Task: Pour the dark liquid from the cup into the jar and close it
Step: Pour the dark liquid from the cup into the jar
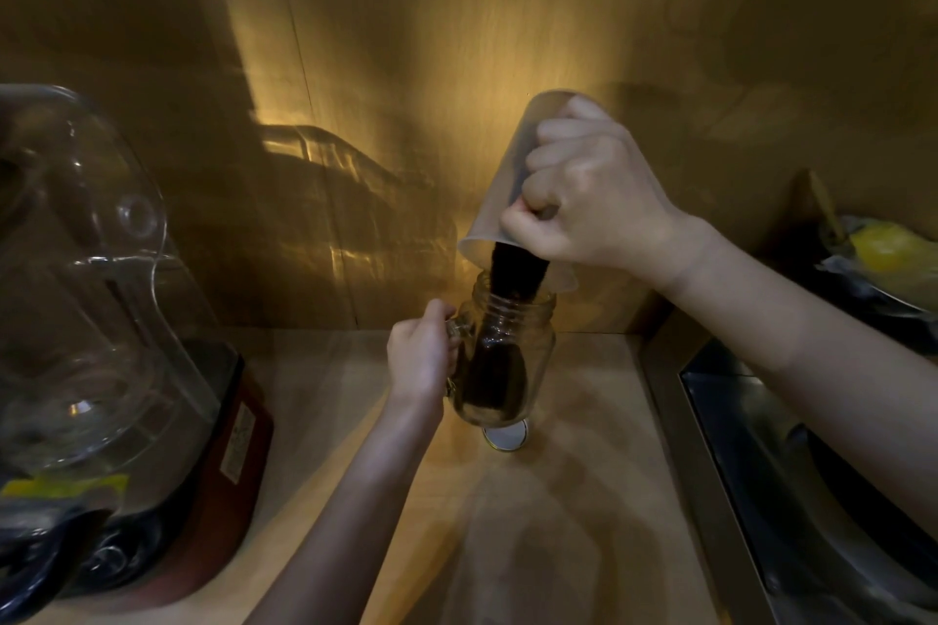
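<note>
My right hand [589, 198] grips a translucent plastic cup [500, 198] and holds it tipped steeply, mouth down, over a glass jar [528, 350]. A thick stream of dark liquid [517, 274] falls from the cup's rim into the jar's open mouth. Dark liquid fills the jar's lower part. The jar stands on the wooden counter, and my left hand [419, 355] holds its side handle. A round metal lid [505, 436] lies flat on the counter just in front of the jar.
A blender with a clear jug [76, 279] and dark red base [228, 462] stands at the left. A steel sink [792, 472] runs along the right, with a dish of yellow food [888, 254] behind it. A wooden wall [406, 66] backs the counter.
</note>
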A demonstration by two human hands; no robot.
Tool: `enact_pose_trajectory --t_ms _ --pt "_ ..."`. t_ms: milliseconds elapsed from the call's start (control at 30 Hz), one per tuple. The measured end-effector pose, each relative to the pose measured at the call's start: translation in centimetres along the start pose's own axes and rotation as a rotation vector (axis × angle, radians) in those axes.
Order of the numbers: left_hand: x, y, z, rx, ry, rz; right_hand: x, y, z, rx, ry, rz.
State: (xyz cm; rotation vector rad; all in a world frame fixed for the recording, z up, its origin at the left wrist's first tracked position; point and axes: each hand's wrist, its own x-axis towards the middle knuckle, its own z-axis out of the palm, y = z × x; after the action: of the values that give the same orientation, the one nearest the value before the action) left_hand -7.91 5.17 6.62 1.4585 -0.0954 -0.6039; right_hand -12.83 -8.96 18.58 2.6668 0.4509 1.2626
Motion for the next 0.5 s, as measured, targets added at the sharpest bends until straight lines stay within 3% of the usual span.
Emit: enact_pose_trajectory --t_ms 500 --pt "-0.06 0.23 -0.6 -0.032 -0.003 -0.028 0.26 -0.29 0.66 0.003 0.028 -0.04"
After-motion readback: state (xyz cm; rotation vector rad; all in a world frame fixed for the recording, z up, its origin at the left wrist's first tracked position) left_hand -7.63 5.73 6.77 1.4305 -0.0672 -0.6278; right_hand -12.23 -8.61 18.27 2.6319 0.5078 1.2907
